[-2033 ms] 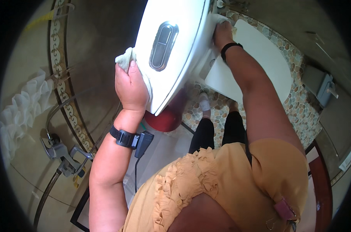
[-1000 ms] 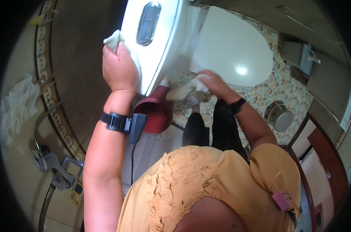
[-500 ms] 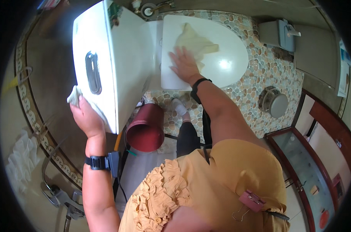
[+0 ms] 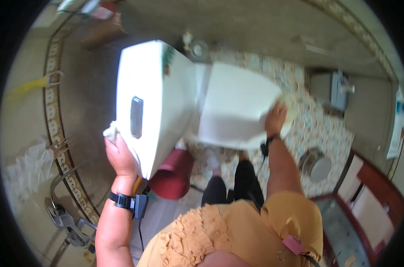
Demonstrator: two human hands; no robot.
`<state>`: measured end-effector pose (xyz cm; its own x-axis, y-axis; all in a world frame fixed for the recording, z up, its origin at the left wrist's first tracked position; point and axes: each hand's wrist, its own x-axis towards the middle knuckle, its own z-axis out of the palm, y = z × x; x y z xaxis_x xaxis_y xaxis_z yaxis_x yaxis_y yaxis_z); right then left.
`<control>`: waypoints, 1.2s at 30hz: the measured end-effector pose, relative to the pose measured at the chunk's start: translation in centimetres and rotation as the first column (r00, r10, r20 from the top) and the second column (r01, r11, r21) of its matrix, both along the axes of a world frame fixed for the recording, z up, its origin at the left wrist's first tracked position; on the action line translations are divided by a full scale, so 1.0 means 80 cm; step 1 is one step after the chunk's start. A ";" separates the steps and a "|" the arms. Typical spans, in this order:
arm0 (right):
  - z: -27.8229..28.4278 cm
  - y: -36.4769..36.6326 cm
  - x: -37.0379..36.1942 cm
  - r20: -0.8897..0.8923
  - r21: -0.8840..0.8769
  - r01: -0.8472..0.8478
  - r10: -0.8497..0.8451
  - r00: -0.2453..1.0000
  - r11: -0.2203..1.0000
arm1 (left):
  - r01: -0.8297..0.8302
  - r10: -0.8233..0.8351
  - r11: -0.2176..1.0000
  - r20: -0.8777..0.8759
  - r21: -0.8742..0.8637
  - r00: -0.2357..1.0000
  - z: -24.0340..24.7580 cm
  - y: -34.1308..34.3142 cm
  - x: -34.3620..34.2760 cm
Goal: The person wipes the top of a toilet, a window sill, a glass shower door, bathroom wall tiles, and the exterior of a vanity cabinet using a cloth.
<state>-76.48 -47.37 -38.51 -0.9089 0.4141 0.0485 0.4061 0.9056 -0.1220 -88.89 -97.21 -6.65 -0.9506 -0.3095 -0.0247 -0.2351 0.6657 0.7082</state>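
A white toilet fills the middle, its tank (image 4: 179, 93) at the left and its closed lid (image 4: 237, 107) stretching right. At the tank's near left corner, my left hand (image 4: 121, 155) is closed on a white cloth (image 4: 110, 130), whose end sticks out past the fingers against the tank. My right hand (image 4: 276, 119) is at the lid's rounded front end, fingers curled over a pale yellow cloth (image 4: 291, 109) pressed to the rim; blur softens the fingers. On the tank top lies an oblong dark chrome flush plate (image 4: 137, 117).
Below the tank stands a dark red bucket (image 4: 171, 178). A round stool-like object (image 4: 317, 164) sits on the pebble-patterned floor (image 4: 340, 133) at right. A grey bin (image 4: 328, 91) stands by the far wall; a tap (image 4: 73, 227) is at lower left.
My right hand and the yellow cloth have moved right, from the lid's middle to its front end. My left hand keeps the white cloth at the tank corner. The whole view has shifted.
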 end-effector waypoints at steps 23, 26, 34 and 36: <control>0.204 -0.169 -0.158 0.094 -0.812 -0.186 0.440 0.893 0.552 | -0.078 0.104 0.954 0.076 -0.291 0.992 0.015 0.005 0.009; 0.281 -0.162 -0.215 0.166 -0.817 -0.143 0.465 0.869 0.559 | -0.098 0.122 0.950 0.065 -0.298 0.990 0.014 0.004 0.011; 0.412 -0.181 -0.312 -0.173 -0.610 -0.608 0.663 0.728 0.508 | -0.098 0.121 0.947 0.054 -0.307 0.991 0.016 0.008 0.007; 0.445 -0.190 -0.325 -0.289 -0.562 -0.695 0.681 0.673 0.449 | -0.092 0.109 0.948 0.041 -0.306 0.993 0.013 0.010 0.005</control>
<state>-102.49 -62.58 -2.93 -0.9120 -0.4047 0.0677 -0.3252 0.6122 -0.7207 -88.50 -96.41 -5.59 -0.9140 -0.4044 0.0327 -0.3455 0.8179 0.4601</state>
